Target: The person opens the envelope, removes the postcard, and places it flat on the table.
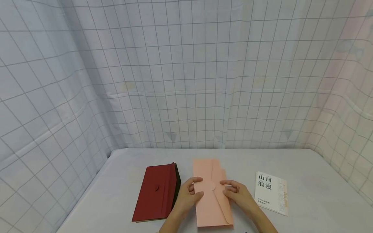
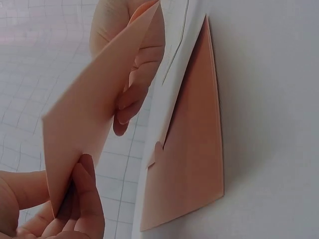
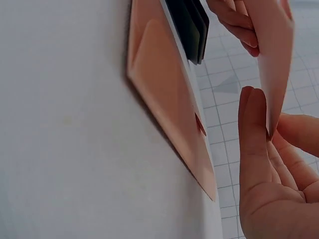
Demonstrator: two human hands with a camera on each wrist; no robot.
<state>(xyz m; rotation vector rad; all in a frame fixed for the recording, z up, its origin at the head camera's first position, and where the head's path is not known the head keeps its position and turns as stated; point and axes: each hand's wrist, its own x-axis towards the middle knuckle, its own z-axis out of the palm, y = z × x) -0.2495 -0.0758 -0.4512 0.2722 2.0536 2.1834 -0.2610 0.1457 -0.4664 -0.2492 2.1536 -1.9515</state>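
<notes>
In both wrist views a pink paper piece (image 2: 89, 94), looking like a folded envelope, is held up off the table. My left hand (image 1: 186, 193) pinches its left edge between thumb and fingers. The opposite edge is pinched by my right hand (image 1: 237, 194). Another pink envelope (image 2: 192, 169) lies flat on the table, apart from the raised piece, and shows a slanted flap edge and a small rounded tab. From the head view the pink pieces overlap, so their outlines are hard to separate.
To the left lies a dark red envelope (image 1: 152, 191), with a black one (image 1: 178, 181) showing at its right edge. A white printed card (image 1: 267, 191) with large dark characters lies right of my right hand. Grid-patterned curtains (image 1: 186, 81) surround the white table (image 1: 122, 168).
</notes>
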